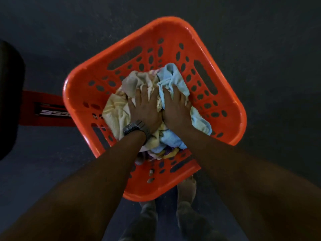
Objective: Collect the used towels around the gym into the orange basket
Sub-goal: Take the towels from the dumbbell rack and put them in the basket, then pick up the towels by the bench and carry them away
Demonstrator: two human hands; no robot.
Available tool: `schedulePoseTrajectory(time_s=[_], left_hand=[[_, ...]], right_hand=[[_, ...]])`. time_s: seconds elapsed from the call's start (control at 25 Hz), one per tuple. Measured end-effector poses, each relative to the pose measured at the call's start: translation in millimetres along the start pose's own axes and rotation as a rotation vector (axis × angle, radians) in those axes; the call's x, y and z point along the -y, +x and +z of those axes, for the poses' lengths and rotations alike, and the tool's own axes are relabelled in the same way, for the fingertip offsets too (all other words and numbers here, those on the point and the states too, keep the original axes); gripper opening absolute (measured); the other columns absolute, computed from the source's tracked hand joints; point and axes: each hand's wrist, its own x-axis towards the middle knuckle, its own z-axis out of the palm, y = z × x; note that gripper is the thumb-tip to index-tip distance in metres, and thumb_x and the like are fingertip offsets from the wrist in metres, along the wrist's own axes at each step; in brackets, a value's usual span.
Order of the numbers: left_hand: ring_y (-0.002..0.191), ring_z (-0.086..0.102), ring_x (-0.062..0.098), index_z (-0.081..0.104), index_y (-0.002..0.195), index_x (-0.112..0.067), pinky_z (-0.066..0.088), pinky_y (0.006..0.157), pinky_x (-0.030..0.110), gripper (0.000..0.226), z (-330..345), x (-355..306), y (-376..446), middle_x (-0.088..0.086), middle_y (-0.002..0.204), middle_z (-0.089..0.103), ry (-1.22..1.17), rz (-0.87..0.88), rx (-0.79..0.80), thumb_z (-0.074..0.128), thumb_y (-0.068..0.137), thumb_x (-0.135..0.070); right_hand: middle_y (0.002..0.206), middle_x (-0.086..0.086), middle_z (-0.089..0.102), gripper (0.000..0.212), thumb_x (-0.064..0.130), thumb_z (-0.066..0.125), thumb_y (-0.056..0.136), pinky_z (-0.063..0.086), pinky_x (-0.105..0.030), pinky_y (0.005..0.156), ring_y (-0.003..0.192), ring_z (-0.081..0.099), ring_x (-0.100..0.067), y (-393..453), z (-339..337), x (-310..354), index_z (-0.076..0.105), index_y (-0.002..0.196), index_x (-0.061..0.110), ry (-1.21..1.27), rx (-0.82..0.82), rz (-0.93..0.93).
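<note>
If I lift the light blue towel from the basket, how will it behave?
The light blue towel is crumpled in soft folds, so it will probably hang limp. It looks light. It lies tangled with the yellow towel, so it may drag that along.

Both arms reach forward and down from the lower corners, bare to the wrists, converging toward the middle; the left hand [145, 108] lies palm down, fingers straight and slightly spread, pointing away from the body; a dark watch [136, 128] sits on the left wrist; the right hand [176, 106] lies just beside it, also palm down, fingers extended and lightly splayed; the two hands touch along their inner edges near the thumbs; both press flat on what lies beneath them, gripping nothing; below the arms, two legs in dark trousers show, with one bare foot [188, 186] visible.
</note>
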Motion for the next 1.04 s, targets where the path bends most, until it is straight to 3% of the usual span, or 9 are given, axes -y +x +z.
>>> schedulePoseTrajectory(time_s=[0.12, 0.2, 0.28, 0.4, 0.48, 0.6, 0.72, 0.84, 1.04], left_hand=[[0.154, 0.014, 0.038, 0.023, 0.159, -0.03, 0.017, 0.115, 0.07, 0.078, 7, -3, 7, 0.014, 0.167, 0.018, 0.023, -0.014, 0.027, 0.046, 0.092, -0.062], [0.151, 0.025, 0.04, 0.038, 0.154, -0.027, 0.025, 0.111, 0.069, 0.083, -18, -11, 8, 0.017, 0.162, 0.031, -0.061, -0.067, 0.027, 0.04, 0.08, -0.064], [0.152, 0.022, 0.037, 0.038, 0.153, -0.029, 0.023, 0.115, 0.063, 0.092, -55, -16, 7, 0.014, 0.163, 0.028, -0.177, -0.119, 0.103, 0.043, 0.068, -0.063], [0.144, 0.037, 0.033, 0.044, 0.15, -0.017, 0.029, 0.117, 0.041, 0.097, -148, -29, 7, 0.015, 0.156, 0.041, -0.397, -0.082, 0.056, 0.052, 0.067, -0.066], [0.131, 0.052, 0.026, 0.053, 0.14, -0.008, 0.037, 0.107, 0.03, 0.081, -220, -48, 6, 0.014, 0.143, 0.055, -0.588, -0.129, -0.068, 0.06, 0.072, -0.052], [0.112, 0.062, 0.02, 0.063, 0.123, -0.008, 0.048, 0.1, 0.033, 0.056, -338, -90, -2, 0.008, 0.123, 0.068, -0.735, -0.124, -0.229, 0.066, 0.083, -0.048], [0.097, 0.067, 0.017, 0.067, 0.102, -0.018, 0.053, 0.094, 0.043, 0.029, -467, -149, -13, 0.0, 0.102, 0.071, -0.877, -0.072, -0.342, 0.063, 0.094, -0.045], [0.088, 0.069, 0.018, 0.065, 0.088, -0.025, 0.056, 0.088, 0.048, 0.035, -582, -226, -33, -0.003, 0.092, 0.071, -0.957, 0.08, -0.374, 0.055, 0.09, -0.058], [0.08, 0.065, 0.017, 0.066, 0.09, -0.013, 0.055, 0.081, 0.042, 0.036, -734, -368, -83, -0.001, 0.084, 0.069, -1.065, 0.414, -0.387, 0.052, 0.101, -0.043]], right_hand=[[0.161, -0.014, 0.034, 0.067, 0.021, 0.059, 0.09, 0.045, -0.061, 0.1, 0.134, 0.047, -0.04, 8, 3, -4, 0.037, 0.154, 0.024, -0.005, 0.08, -0.016], [0.162, -0.01, 0.03, 0.07, 0.025, 0.061, 0.088, 0.04, -0.059, 0.105, 0.137, 0.042, -0.039, 11, -20, -2, 0.036, 0.153, 0.025, 0.092, 0.166, 0.006], [0.159, -0.007, 0.034, 0.069, 0.035, 0.062, 0.087, 0.035, -0.059, 0.108, 0.138, 0.039, -0.038, 14, -53, -1, 0.038, 0.151, 0.027, 0.257, 0.215, 0.045], [0.137, -0.008, 0.057, 0.061, 0.052, 0.056, 0.081, 0.042, -0.05, 0.104, 0.125, 0.053, -0.034, 25, -127, 14, 0.058, 0.133, 0.021, 0.554, 0.0, 0.12], [0.12, -0.012, 0.067, 0.049, 0.048, 0.061, 0.084, 0.046, -0.042, 0.098, 0.115, 0.06, -0.033, 41, -196, 29, 0.067, 0.118, 0.013, 0.729, -0.077, 0.186], [0.098, -0.009, 0.074, 0.028, 0.041, 0.065, 0.094, 0.051, -0.038, 0.085, 0.097, 0.068, -0.029, 64, -323, 59, 0.072, 0.094, 0.013, 0.88, -0.1, 0.168], [0.079, -0.005, 0.074, 0.048, 0.057, 0.056, 0.093, 0.055, -0.043, 0.077, 0.081, 0.071, -0.026, 75, -460, 74, 0.069, 0.08, 0.013, 0.957, -0.147, 0.124], [0.07, 0.0, 0.073, 0.053, 0.064, 0.051, 0.09, 0.058, -0.049, 0.074, 0.068, 0.072, -0.019, 66, -592, 63, 0.068, 0.074, 0.016, 1.032, -0.273, 0.125], [0.07, 0.002, 0.073, 0.042, 0.046, 0.055, 0.1, 0.061, -0.041, 0.074, 0.062, 0.07, -0.01, 12, -807, 6, 0.071, 0.077, 0.016, 1.094, -0.581, 0.166]])
